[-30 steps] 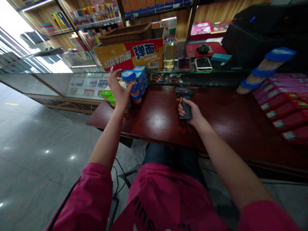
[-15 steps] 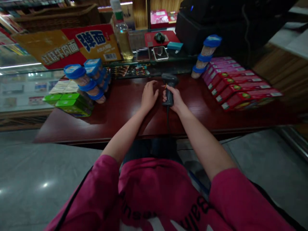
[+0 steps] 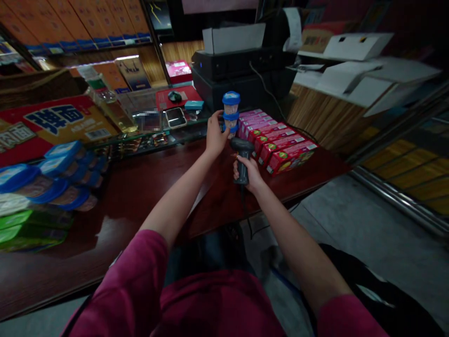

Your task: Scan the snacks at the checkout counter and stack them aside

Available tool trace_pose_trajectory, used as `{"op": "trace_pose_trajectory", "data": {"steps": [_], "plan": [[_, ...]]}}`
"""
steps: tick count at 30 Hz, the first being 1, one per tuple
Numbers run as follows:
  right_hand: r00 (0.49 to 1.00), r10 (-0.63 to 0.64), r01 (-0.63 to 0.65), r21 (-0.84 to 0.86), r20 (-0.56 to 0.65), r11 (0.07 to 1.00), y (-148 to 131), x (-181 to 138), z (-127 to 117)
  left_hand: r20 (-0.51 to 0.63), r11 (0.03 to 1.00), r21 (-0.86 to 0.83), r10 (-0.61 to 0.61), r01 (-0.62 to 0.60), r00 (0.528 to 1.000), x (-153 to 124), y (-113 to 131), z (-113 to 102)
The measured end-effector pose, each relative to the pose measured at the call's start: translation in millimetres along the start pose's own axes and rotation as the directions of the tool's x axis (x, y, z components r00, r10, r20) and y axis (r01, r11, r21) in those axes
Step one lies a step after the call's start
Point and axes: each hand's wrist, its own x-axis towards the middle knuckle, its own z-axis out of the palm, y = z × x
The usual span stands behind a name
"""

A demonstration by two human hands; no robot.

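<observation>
My right hand (image 3: 248,172) is wrapped round the handle of a dark barcode scanner (image 3: 242,146), its head up and its cable hanging over the table edge. My left hand (image 3: 215,134) is raised at the left side of a stack of small clear tubs (image 3: 230,112) with blue lids. Its thumb and fingers are apart and curved toward the stack; whether the fingertips touch the tubs I cannot tell. Just right of the stack lies a row of pink and red boxes (image 3: 275,140).
More blue-lidded tubs (image 3: 59,187) and green packs (image 3: 31,229) stand on the left of the dark red table (image 3: 150,201). Behind are a bottle (image 3: 115,105), a noodle carton (image 3: 63,121), a phone (image 3: 176,118) and a black machine (image 3: 238,70). White boxes (image 3: 351,79) sit at right.
My view has swung to the right. My left hand has gone from the table beside the scanner to the tub stack. The scanner, still in my right hand, has come nearer the red boxes.
</observation>
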Motion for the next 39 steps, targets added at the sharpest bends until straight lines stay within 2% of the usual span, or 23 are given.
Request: {"op": "trace_pose_trajectory", "data": {"steps": [4, 9, 13, 16, 18, 21, 23, 26, 28, 31, 34, 39], "plan": [[0.999, 0.032, -0.032, 0.026, -0.007, 0.999, 4.5, 5.0, 1.6, -0.043, 1.000, 0.017, -0.011, 0.012, 0.999, 30.2, 0.2, 19.6], [0.999, 0.033, -0.034, 0.071, 0.018, 0.997, 4.9, 9.8, 1.0, -0.109, 0.998, -0.059, -0.044, 0.037, 0.993, 64.8, -21.3, 42.9], [0.999, 0.040, -0.042, 0.098, 0.021, 0.994, 3.3, 9.8, -0.2, -0.115, 0.981, -0.115, -0.170, 0.157, 0.979, 86.3, -39.9, 58.6], [0.999, 0.043, -0.046, 0.092, 0.031, 0.995, 3.0, 9.1, -0.6, -0.107, 0.965, -0.134, -0.240, 0.225, 0.965, 93.5, -39.2, 56.6], [0.998, 0.032, -0.036, 0.085, 0.045, 0.996, 2.8, 9.2, -0.8, -0.132, 0.973, -0.135, -0.206, 0.188, 0.970, 92.3, -31.7, 45.2], [0.999, 0.021, -0.024, 0.068, 0.044, 0.997, 1.3, 9.1, -1.1, -0.186, 0.985, -0.136, -0.132, 0.107, 0.974, 78.0, -17.5, 11.8], [0.998, 0.030, -0.033, 0.048, 0.053, 0.998, -0.6, 7.4, -1.0, -0.158, 0.980, -0.168, -0.130, 0.103, 0.979, 58.2, -10.8, -19.6], [0.990, 0.057, -0.063, 0.041, 0.130, 0.997, -2.1, 3.8, 2.9, -0.024, 0.934, -0.303, -0.206, 0.189, 0.978, 14.5, -7.6, -73.4], [0.973, 0.100, -0.112, 0.050, 0.209, 0.992, 1.2, 3.0, 11.6, 0.038, 0.876, -0.395, -0.286, 0.277, 0.957, -19.1, -9.1, -109.4], [0.937, 0.176, -0.203, 0.062, 0.303, 0.977, 17.6, 4.6, 37.8, 0.047, 0.789, -0.470, -0.425, 0.396, 0.904, -66.0, -12.8, -160.9], [0.889, 0.260, -0.299, 0.047, 0.377, 0.953, 44.7, 7.5, 76.9, 0.049, 0.705, -0.529, -0.531, 0.473, 0.846, -101.8, -14.1, -208.3], [0.809, 0.355, -0.398, -0.008, 0.468, 0.917, 84.6, 13.7, 143.4, -0.025, 0.617, -0.656, -0.594, 0.434, 0.804, -139.9, -18.2, -268.5]]}}
